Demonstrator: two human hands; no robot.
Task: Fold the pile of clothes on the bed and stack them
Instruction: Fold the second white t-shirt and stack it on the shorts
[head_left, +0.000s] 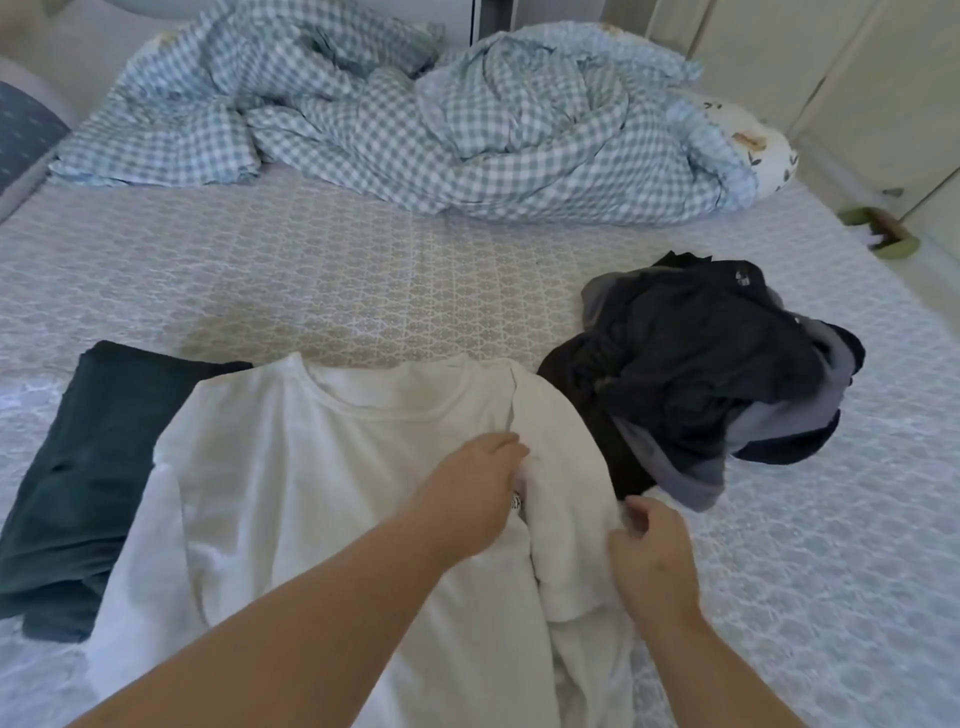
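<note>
Two hands on soft, creased white shirt

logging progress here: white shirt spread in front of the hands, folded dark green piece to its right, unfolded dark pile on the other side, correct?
Not quite. In the head view the folded dark green piece lies to the left of the white shirt, not its right. The unfolded dark pile is on the right.

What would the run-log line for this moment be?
folding white shirt | left hand presses it | right hand grips sleeve | dark pile unfolded
</note>
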